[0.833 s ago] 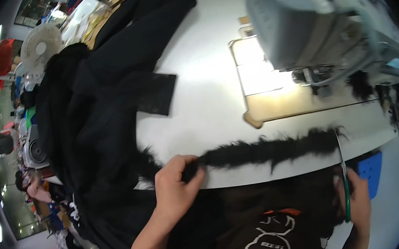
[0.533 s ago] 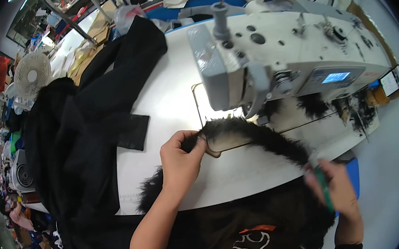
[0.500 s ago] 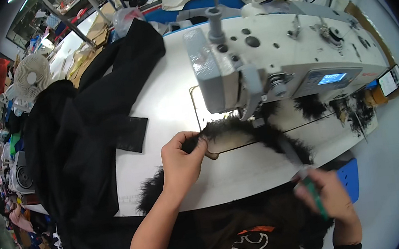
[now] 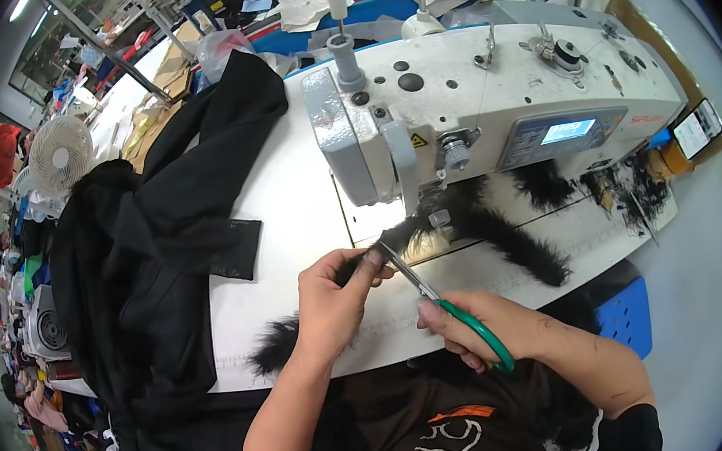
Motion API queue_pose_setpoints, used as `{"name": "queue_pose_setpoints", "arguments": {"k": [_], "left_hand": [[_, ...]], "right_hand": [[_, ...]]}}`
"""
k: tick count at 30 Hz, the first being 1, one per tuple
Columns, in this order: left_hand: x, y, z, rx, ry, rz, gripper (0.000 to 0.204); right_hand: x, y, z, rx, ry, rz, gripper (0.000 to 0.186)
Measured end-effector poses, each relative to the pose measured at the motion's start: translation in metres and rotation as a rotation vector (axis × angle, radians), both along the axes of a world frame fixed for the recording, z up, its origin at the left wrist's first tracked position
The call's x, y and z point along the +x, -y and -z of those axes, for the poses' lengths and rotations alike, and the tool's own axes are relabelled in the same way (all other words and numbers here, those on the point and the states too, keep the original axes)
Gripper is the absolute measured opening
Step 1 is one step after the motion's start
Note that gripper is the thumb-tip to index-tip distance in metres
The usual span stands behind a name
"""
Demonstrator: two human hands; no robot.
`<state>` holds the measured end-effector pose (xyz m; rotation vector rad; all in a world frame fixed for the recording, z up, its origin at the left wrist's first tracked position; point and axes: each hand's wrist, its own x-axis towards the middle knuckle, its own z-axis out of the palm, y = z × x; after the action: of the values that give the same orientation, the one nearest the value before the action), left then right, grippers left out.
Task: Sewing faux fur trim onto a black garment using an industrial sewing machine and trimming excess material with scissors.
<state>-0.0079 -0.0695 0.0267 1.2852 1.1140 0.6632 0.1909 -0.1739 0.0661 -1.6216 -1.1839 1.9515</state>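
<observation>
My left hand (image 4: 338,295) pinches a black furry strip (image 4: 519,247) just in front of the sewing machine (image 4: 489,95). One furry end comes out under my left wrist, and the other runs right past the presser foot. In my right hand (image 4: 475,328) is a pair of green-handled scissors (image 4: 426,291). Their blades reach up to the strip right beside my left fingertips; whether they are closed on it I cannot tell. Left of the machine a black garment (image 4: 147,223) hangs over the white table (image 4: 290,225).
Black fur scraps (image 4: 543,185) and tweezers (image 4: 645,220) lie along the machine's right side. A phone (image 4: 696,130) leans at the table's far right. A blue perforated plastic piece (image 4: 626,320) shows below the right edge. Far left stands a white fan (image 4: 59,156).
My right hand has swung left with the scissors, from the lower right to beside my left fingertips. The left hand keeps its pinch on the strip. The whole view has shifted slightly.
</observation>
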Motion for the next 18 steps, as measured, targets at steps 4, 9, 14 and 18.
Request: {"name": "queue_pose_setpoints", "arguments": {"k": [4, 9, 14, 18], "left_hand": [[0.0, -0.001, -0.003, 0.005, -0.027, -0.013, 0.025], [0.0, -0.009, 0.007, 0.07, -0.1, 0.031, 0.028], [-0.02, -0.033, -0.004, -0.106, 0.005, 0.0, 0.029], [-0.071, -0.06, -0.012, -0.326, 0.339, -0.281, 0.032]], "right_hand": [[-0.002, -0.008, -0.008, -0.013, 0.037, -0.036, 0.06], [-0.001, -0.023, -0.023, 0.034, 0.272, -0.053, 0.066], [0.008, -0.034, -0.016, 0.069, 0.302, -0.073, 0.059], [0.048, -0.008, -0.011, 0.379, 0.424, -0.244, 0.04]]}}
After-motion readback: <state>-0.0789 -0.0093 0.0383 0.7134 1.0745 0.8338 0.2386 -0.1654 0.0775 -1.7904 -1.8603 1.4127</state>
